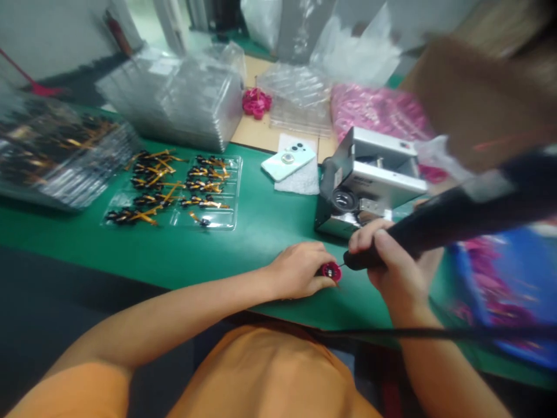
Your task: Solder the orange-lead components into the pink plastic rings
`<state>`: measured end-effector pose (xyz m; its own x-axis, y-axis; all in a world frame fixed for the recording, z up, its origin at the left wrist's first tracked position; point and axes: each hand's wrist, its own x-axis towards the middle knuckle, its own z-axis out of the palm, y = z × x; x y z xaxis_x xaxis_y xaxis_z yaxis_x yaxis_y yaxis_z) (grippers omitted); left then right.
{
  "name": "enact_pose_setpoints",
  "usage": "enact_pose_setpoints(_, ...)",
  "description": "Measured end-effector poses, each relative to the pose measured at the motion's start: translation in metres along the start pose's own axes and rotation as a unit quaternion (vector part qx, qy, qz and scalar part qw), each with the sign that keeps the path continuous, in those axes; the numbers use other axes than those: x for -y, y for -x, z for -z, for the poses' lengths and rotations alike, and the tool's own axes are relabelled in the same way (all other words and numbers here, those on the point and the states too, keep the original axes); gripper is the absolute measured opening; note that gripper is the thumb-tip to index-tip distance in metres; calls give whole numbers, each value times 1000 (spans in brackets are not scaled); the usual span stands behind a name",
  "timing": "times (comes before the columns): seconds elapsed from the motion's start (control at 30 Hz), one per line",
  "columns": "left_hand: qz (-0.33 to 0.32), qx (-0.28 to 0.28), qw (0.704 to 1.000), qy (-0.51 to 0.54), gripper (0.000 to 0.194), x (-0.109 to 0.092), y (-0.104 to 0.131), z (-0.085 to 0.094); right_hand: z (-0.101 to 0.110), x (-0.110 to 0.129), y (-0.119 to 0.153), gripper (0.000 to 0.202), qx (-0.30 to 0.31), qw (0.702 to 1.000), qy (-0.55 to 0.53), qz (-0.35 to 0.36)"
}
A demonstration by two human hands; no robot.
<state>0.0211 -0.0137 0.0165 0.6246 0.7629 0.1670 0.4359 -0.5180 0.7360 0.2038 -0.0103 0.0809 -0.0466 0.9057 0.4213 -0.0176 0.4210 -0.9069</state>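
Note:
My left hand (300, 270) rests on the green table and grips a small round pink part (331, 271), whose open face shows dark and metallic bits inside. My right hand (398, 267) is wrapped round a black electric screwdriver (418, 229), held slanted with its thin tip at the rim of the pink part. Just behind my right hand stands a silver and black metal device (374, 174) with a round dark knob. Whether the tip touches a screw is too small to tell.
A clear tray (237, 197) holds several black parts with orange flex strips. Stacked trays (195, 104) stand behind it. A phone (289, 161) lies near the device. A blue bin (526, 284) with pink parts is at the right, and a dark cable (435, 332) crosses the front.

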Motion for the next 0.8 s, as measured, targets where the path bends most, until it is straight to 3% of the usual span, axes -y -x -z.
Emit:
enact_pose_setpoints(0.07, 0, -8, 1000, 5, 25, -5, 3, 0, 10, 5, 11, 33, -92, 984, 139, 61)
enact_pose_setpoints(0.13, -14, -30, 999, 2, 25, -12, 6, 0, 18, 9, 35, 49, -147, 945, 285, 65)
enact_pose_setpoints(0.17, -28, -42, 999, -1, 24, -17, 7, -1, 20, 9, 50, 45, -124, 933, 335, 30)
enact_pose_setpoints(0.2, -44, -50, 998, -4, 25, -22, 7, -3, 22, 8, 64, 38, -63, 936, 346, -28)
enact_pose_setpoints(0.27, -83, -55, 995, -18, 31, -29, 6, -8, 26, 2, 86, 27, 75, 946, 281, -143)
enact_pose_setpoints(0.33, -115, -52, 991, -42, 40, -33, 4, -13, 44, -5, 93, 25, 116, 951, 236, -164)
enact_pose_setpoints(0.4, -131, -50, 987, -76, 53, -31, 5, -17, 85, -5, 88, 30, 47, 947, 301, -99)
enact_pose_setpoints(0.43, -132, -49, 986, -93, 59, -27, 6, -18, 114, -3, 83, 33, 0, 927, 373, -45)
enact_pose_setpoints(0.5, -128, -54, 982, -124, 62, -18, 10, -18, 177, 6, 73, 32, -87, 894, 438, -17)
enact_pose_setpoints(0.6, -110, -73, 980, -149, 56, -2, 16, -16, 252, 16, 54, 33, -149, 828, 540, -1)
enact_pose_setpoints(0.7, -105, -88, 978, -158, 50, 6, 18, -16, 272, 6, 24, 21, -61, 720, 690, 35)
enact_pose_setpoints(0.8, -117, -87, 976, -162, 45, 3, 19, -14, 255, -24, -13, 23, 54, 704, 708, 23)
